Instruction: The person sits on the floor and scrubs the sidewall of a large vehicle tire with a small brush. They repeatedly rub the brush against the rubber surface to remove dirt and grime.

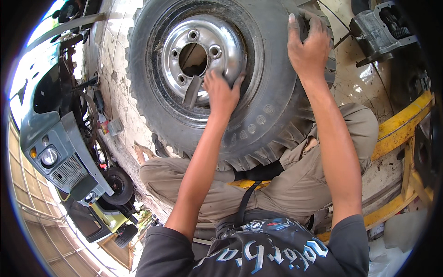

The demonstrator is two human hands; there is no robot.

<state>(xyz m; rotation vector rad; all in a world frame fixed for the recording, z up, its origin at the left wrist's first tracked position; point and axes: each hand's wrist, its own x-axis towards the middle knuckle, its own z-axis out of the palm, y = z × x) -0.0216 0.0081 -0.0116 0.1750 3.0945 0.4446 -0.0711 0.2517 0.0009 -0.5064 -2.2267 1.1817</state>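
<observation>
Lying beneath right hand (313, 50), tire (274, 87); beneath left hand (222, 94), silver wheel (230, 51)

Tire (277, 69): raised, rounded, outlined capital letters (256, 123) in the rubber's own dark grey, set along its curve at lower right.
Shirt (230, 240): large gothic lettering (255, 255) in white and pale blue, running across the chest, partly lost in folds.
</observation>
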